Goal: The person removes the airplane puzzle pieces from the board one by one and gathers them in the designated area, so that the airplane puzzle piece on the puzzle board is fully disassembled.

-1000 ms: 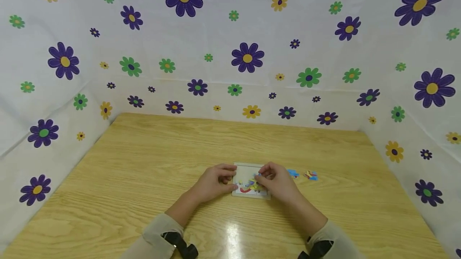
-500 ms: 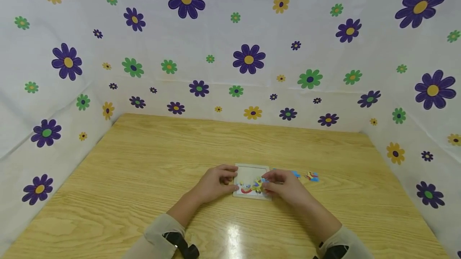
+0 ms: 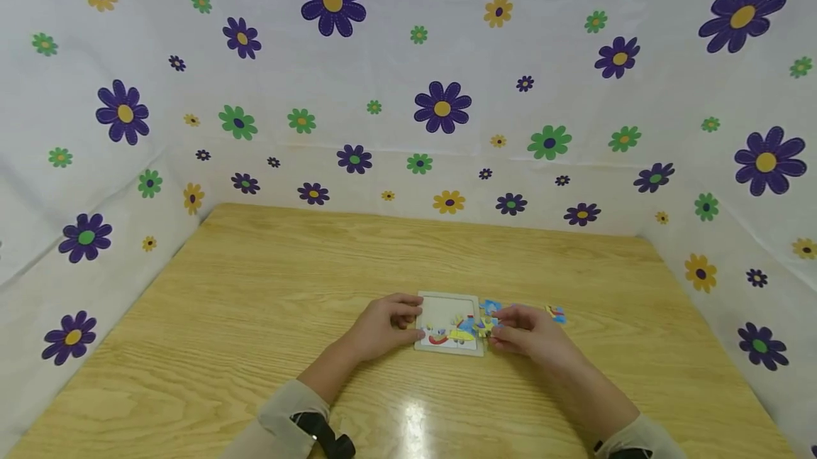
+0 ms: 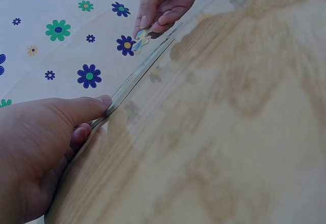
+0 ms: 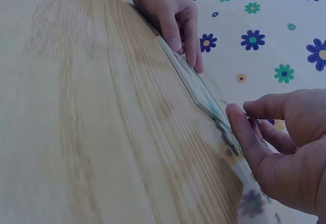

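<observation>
While the right hand (image 3: 536, 335) pinches a yellow-and-blue piece (image 3: 483, 327) by its edge between thumb and fingertips, seemingly so the picture stays uncovered, it hangs just off the three-o'clock side of the puzzle tray (image 3: 447, 350), flat on the table (image 3: 287, 260). Over at nine, the left hand (image 3: 383, 328) has thumb and fingers closed on the rim, probably against sliding, and there's a blue piece (image 3: 491, 306) toward two, another loose piece (image 3: 556, 313) farther out at three, handy for the right!
</observation>
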A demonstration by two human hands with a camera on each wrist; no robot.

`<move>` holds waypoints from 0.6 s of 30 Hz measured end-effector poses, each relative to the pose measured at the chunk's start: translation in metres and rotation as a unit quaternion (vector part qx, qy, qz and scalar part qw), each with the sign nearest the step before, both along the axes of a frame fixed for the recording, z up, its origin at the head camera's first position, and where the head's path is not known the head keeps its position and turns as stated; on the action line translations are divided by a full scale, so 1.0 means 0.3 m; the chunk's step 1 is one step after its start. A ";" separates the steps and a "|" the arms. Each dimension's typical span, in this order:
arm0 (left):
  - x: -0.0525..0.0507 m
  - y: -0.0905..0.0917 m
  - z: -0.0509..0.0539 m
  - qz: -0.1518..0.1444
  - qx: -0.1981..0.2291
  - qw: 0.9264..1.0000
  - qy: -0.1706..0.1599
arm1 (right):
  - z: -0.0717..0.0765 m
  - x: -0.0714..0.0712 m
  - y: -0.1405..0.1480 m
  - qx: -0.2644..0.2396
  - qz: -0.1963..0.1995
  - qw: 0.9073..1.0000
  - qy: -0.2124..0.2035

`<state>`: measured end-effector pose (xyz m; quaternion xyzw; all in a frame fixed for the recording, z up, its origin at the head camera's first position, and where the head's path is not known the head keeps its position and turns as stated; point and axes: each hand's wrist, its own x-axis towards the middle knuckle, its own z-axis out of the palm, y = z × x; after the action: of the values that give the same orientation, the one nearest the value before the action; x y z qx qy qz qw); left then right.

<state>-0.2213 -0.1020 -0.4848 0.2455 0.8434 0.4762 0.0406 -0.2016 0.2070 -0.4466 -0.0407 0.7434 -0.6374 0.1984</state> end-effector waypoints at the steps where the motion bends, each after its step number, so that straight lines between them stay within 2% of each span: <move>1: 0.000 0.000 0.000 -0.001 0.000 1.000 -0.002 | 0.000 0.002 0.006 0.001 -0.001 1.000 -0.001; 13: -0.002 0.001 -0.001 0.001 -0.002 1.000 -0.004 | 0.012 0.017 0.076 0.026 -0.064 0.998 0.006; 18: 0.003 0.002 -0.002 0.002 0.002 1.000 -0.008 | 0.010 0.021 0.103 0.061 -0.081 0.995 0.007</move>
<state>-0.2203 -0.1012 -0.4853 0.2398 0.8425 0.4802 0.0461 -0.1953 0.2379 -0.4436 0.0270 0.7831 -0.6046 0.1429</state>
